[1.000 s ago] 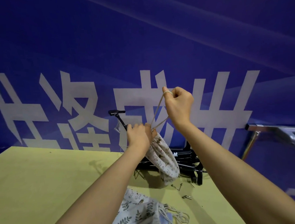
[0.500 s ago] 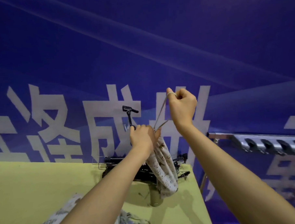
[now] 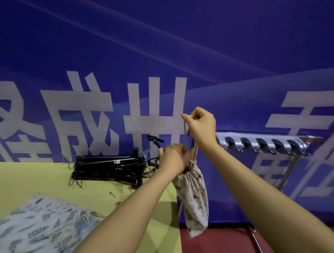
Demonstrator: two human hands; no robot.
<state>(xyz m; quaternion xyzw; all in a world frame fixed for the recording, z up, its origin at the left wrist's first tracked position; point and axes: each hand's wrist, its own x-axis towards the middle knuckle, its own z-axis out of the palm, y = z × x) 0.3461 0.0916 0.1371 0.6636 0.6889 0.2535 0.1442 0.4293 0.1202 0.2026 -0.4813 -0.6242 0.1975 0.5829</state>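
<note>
A small cream drawstring bag with a dark animal print hangs in the air past the right edge of the table. My left hand grips its gathered neck. My right hand is raised above it and pinches the beige drawstring, which loops over its index finger and runs taut down to the bag's mouth. The bag's opening is bunched tight under my left fingers.
A yellow-green table lies at left, with a pile of black hangers, a leaf-print cloth and a few small metal pins. A silver hook rail on a stand is at right. A blue banner fills the background.
The view has swung right, so the table slid left and the hook rail came into view. Both hands keep their hold; the bag now hangs beyond the table's right edge.
</note>
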